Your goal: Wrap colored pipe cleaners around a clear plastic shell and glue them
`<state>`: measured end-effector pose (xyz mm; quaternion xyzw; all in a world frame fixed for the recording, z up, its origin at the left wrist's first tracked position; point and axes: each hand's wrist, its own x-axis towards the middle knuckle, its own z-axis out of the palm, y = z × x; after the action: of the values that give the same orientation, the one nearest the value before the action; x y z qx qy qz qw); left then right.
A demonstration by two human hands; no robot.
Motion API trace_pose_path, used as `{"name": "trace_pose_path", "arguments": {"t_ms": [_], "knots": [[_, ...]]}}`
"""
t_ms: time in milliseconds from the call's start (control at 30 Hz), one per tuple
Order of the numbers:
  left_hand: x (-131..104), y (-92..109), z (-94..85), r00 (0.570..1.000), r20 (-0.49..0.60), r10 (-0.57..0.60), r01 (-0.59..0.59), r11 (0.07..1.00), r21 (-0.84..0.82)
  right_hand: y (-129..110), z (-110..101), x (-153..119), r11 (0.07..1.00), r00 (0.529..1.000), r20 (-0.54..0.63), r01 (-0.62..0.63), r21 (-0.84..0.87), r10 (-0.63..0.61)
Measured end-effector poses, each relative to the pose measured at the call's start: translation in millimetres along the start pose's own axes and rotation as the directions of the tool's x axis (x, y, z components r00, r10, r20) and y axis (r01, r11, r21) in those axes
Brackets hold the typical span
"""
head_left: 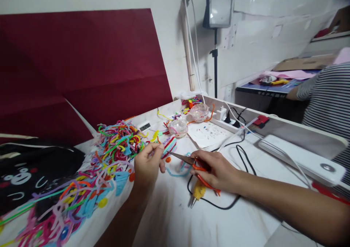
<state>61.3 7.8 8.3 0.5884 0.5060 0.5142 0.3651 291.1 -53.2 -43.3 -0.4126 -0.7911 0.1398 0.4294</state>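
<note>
My right hand point(214, 170) is closed round the orange handles of a pair of scissors point(186, 158), whose blades point left toward my left hand. My left hand point(150, 163) is pinched, thumb against fingers, near the blade tips; what it holds is too small to make out. Just beyond the fingertips lies a striped bundle of fuzzy stems point(170, 145). A light blue stem point(177, 174) curves on the white table under the scissors. Below my right hand rests a yellow glue gun point(198, 191) with a metal nozzle.
A large heap of colourful fuzzy stems point(117, 141) spreads along the left. Farther back are clear round containers point(178, 128), a paper sheet point(207, 134) and a power strip point(225, 123). A white device point(300, 159) and black cable lie right. A person in a striped top point(328, 101) sits beyond.
</note>
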Motion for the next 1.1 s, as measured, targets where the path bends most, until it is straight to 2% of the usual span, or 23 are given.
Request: {"name": "trace_pose_path", "arguments": {"t_ms": [167, 400, 600, 1100], "knots": [[-7.1, -3.7, 3.3, 0.999, 0.042, -0.009, 0.008, 0.999, 0.039, -0.5, -9.5, -9.4, 0.997, 1.000, 0.003, 0.003, -0.077, -0.003], [-14.2, 1.3, 8.0, 0.997, 0.062, -0.035, 0.033, 0.999, 0.033, 7.3, -4.1, -16.5, 0.976, 0.997, -0.074, -0.047, -0.213, 0.032], [-16.4, 3.6, 12.7, 0.995, 0.075, -0.058, 0.056, 0.998, 0.029, 9.8, -10.4, -13.8, 0.947, 0.997, -0.075, -0.023, -0.321, -0.001], [-20.5, 6.9, 16.5, 0.984, 0.170, -0.057, 0.060, 0.998, -0.013, 6.0, -10.3, -13.1, 0.928, 0.995, -0.065, 0.050, -0.369, -0.080]]}}
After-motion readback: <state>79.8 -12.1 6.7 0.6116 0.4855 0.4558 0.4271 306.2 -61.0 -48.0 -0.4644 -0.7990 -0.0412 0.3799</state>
